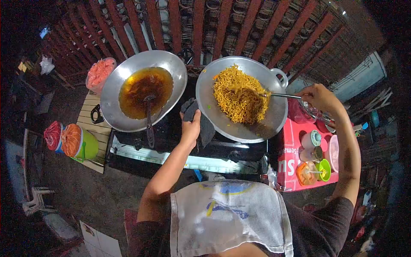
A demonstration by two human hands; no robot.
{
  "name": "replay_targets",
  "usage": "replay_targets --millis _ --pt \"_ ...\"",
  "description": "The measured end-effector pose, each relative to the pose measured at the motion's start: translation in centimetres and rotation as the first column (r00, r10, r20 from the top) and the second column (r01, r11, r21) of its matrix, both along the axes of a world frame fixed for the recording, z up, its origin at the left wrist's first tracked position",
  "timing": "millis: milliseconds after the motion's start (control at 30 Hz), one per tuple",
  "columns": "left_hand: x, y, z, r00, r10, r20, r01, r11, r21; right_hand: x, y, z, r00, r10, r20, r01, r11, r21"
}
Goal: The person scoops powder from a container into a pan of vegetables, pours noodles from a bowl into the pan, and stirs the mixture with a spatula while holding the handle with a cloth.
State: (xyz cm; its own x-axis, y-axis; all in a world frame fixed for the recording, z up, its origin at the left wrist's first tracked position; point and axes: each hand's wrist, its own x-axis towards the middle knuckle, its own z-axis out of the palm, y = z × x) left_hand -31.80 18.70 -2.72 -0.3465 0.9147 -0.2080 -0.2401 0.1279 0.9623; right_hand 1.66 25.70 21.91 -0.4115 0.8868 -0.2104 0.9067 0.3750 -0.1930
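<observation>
My right hand [319, 97] is closed round the handle of a metal spatula [280, 95], whose far end sits in the noodles. The yellow-brown fried noodles [239, 92] fill the middle of a large silver wok [207, 107] on the right side of the stove. A dark cloth [206, 130] is bunched in my left hand [191, 126], close against the wok's left rim. Left of that hand stands a second wok [112, 100] with brown oil [141, 92] in it, and a slotted ladle [150, 124] rests over its near rim.
The black stove [171, 147] carries both woks. On the right, a red table [290, 150] holds several jars and cups, including a green cup [324, 170]. A green bucket [89, 143] and a tub of pink food [101, 73] stand at left. Wooden slats [175, 25] rise behind.
</observation>
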Motion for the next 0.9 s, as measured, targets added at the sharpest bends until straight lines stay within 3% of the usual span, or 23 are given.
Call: replay_targets --millis 67,133,167,233,267,333,400,467,500,667,767,800,900 --pt "-0.1 0.0 0.3 1.000 -0.004 0.013 0.003 1.000 0.012 0.0 0.1 0.5 0.999 -0.003 0.043 0.001 0.999 0.041" --pt "0.0 -0.4 1.3 0.998 0.030 -0.059 -0.034 0.997 -0.073 1.3 0.2 0.6 0.930 0.136 0.341 -0.227 0.943 0.245" --pt "-0.1 -0.3 0.9 0.998 0.030 -0.059 -0.035 0.996 -0.078 1.0 0.0 0.7 0.930 0.138 0.340 -0.227 0.944 0.240" --pt "-0.2 0.1 -0.4 0.998 0.004 -0.062 -0.007 0.999 -0.050 -0.2 -0.5 1.0 0.785 0.073 0.615 -0.182 0.976 0.116" --pt "-0.2 0.1 -0.3 0.998 0.003 -0.061 -0.006 0.999 -0.051 -0.5 -0.5 0.0 0.784 0.074 0.616 -0.182 0.977 0.114" --pt "0.0 0.0 0.2 0.995 0.007 -0.095 -0.007 1.000 0.000 -0.7 -0.1 -5.0 0.615 0.001 0.789 -0.120 0.988 0.093" --pt "-0.3 0.4 -0.4 0.993 -0.011 -0.117 0.014 0.999 0.029 1.3 1.1 -13.3 0.944 -0.072 0.322 0.019 0.986 0.164" --pt "-0.2 0.3 -0.2 0.989 -0.024 -0.143 0.032 0.998 0.058 1.3 2.2 -20.8 0.941 -0.228 0.249 0.153 0.945 0.288" --pt "0.0 -0.1 0.6 0.991 -0.027 -0.128 0.028 1.000 0.013 0.5 1.8 -22.0 0.933 -0.270 0.239 0.195 0.935 0.297" --pt "0.1 0.0 0.1 0.995 -0.002 -0.097 0.001 1.000 -0.018 -1.8 -0.9 -19.9 0.957 -0.279 -0.076 0.289 0.909 0.300" --pt "-0.2 0.2 -0.6 0.990 -0.012 -0.140 0.019 0.999 0.049 -1.5 -2.2 -17.2 0.952 -0.301 -0.052 0.301 0.897 0.324" --pt "-0.1 0.2 -0.1 0.991 -0.008 -0.135 0.010 1.000 0.013 -0.9 -2.3 -17.2 0.966 -0.248 -0.069 0.254 0.879 0.404" --pt "0.0 0.2 0.1 0.994 -0.012 -0.106 0.007 0.999 -0.041 -0.7 -3.0 -14.8 0.962 -0.268 -0.048 0.267 0.895 0.357"
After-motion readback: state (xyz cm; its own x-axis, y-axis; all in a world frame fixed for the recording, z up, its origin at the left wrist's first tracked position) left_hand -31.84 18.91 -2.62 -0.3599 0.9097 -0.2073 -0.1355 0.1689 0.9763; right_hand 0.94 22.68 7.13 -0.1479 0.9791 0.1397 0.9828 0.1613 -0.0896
